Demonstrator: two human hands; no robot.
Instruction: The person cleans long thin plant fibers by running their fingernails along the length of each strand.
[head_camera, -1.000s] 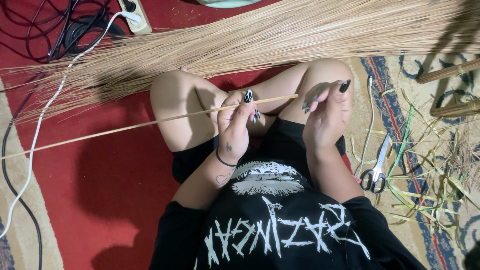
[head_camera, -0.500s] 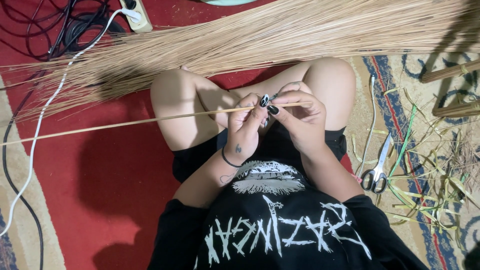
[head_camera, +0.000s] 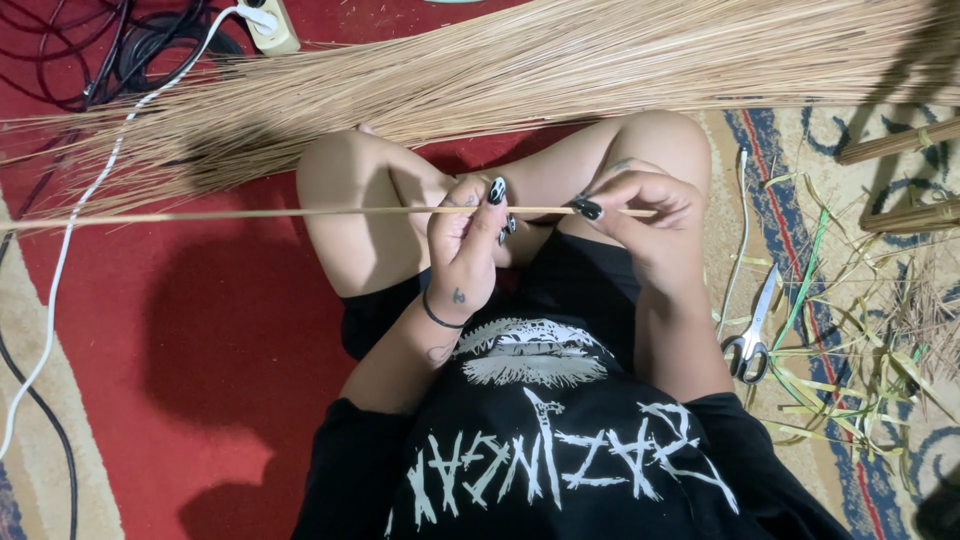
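Note:
I sit cross-legged on a red carpet (head_camera: 200, 350). My left hand (head_camera: 465, 245) pinches a long thin tan stick (head_camera: 250, 213) that reaches far to the left, level above my knee. My right hand (head_camera: 640, 215) grips the same stick near its right end, fingers curled over it. Both hands have black-painted nails and sit close together over my lap. A big pile of similar thin tan sticks (head_camera: 520, 70) lies across the floor beyond my knees.
Scissors (head_camera: 752, 335) lie on the patterned rug to my right, beside green and yellow leaf strips (head_camera: 850, 350). Tied stick bundles (head_camera: 900, 140) lie at the far right. A white cable (head_camera: 75, 240), black cables (head_camera: 90, 50) and a power strip (head_camera: 268, 22) are at the upper left.
A second ago my right hand was open and off the stick; it has since come in and closed on the stick's right end. The stick now lies more level.

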